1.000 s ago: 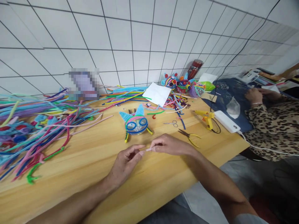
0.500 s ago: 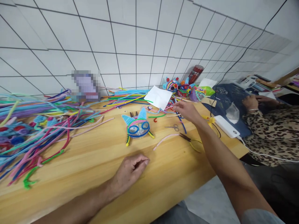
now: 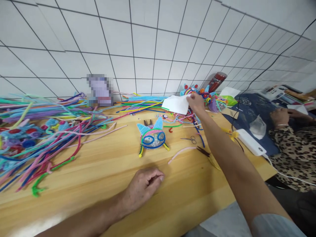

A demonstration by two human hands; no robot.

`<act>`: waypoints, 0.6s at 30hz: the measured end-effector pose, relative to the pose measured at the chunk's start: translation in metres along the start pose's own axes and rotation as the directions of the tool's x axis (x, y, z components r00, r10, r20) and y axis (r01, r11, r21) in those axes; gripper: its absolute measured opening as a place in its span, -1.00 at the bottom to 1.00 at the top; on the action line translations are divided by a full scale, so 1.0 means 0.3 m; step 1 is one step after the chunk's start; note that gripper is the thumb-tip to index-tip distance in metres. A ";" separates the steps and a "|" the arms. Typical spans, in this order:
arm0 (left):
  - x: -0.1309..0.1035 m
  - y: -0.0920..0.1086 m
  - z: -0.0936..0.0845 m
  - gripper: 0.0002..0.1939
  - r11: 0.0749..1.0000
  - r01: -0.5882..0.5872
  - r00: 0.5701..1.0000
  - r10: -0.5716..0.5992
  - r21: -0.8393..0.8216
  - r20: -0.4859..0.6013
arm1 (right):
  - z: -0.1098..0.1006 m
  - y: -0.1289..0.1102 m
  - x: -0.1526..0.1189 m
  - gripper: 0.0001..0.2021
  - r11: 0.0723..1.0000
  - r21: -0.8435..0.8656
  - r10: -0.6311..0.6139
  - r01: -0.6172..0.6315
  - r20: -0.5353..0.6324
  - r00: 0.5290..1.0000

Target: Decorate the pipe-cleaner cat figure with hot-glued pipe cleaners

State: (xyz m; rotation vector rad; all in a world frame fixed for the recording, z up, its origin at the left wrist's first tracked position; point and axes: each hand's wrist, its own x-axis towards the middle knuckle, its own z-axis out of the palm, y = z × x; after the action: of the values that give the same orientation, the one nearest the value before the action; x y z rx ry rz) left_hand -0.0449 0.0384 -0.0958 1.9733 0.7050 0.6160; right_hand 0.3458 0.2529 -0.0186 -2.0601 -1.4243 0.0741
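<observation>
My right hand (image 3: pixel 197 102) pinches the right corner of a white paper (image 3: pixel 175 104), lifted a little over the pipe cleaners at the back. Near the front of the wooden table (image 3: pixel 98 171), my left hand (image 3: pixel 145 184) rests with its fingers curled together; whether anything is inside is hidden. Between the hands lies a pipe-cleaner animal face (image 3: pixel 153 139) with light-blue ears and blue rings on a clear body. To its right are a pink pipe cleaner (image 3: pixel 181 152), small scissors (image 3: pixel 192 140) and pliers (image 3: pixel 202 151), partly behind my right forearm.
Piles of pipe cleaners (image 3: pixel 56 138) cover the left side. Finished colourful figures (image 3: pixel 217 102) and a red flask (image 3: pixel 217 81) stand at the back right. A white power strip (image 3: pixel 250 142) lies at the right edge, beside a person in a leopard-print sleeve (image 3: pixel 283 138).
My right hand has reached the white paper, taken its corner and raised it slightly. My left hand keeps its curled pose. The whole view has shifted, so things appear further right.
</observation>
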 end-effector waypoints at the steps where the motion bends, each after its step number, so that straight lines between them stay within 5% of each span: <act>1: 0.000 0.002 -0.001 -0.68 1.000 -0.004 1.000 0.004 0.003 0.005 | -0.028 -0.004 0.017 -0.77 1.000 -0.009 0.009 -0.010 -0.069 0.998; 7: -0.002 0.004 0.002 -0.69 1.000 -0.012 1.000 0.012 0.006 -0.009 | -0.185 0.033 0.075 -0.84 1.000 -0.005 -0.002 0.000 -0.341 0.940; 18: -0.002 -0.004 0.006 -0.70 0.999 -0.030 0.999 0.030 0.024 -0.013 | -0.200 0.326 0.098 -0.87 0.967 -0.043 0.219 -0.251 -0.363 0.906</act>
State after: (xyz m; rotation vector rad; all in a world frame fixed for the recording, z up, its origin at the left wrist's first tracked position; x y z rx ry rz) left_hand -0.0443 0.0375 -0.0976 2.0064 0.6944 0.6418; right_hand 0.4616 0.2292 -0.0125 -2.1747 -0.9702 -0.2576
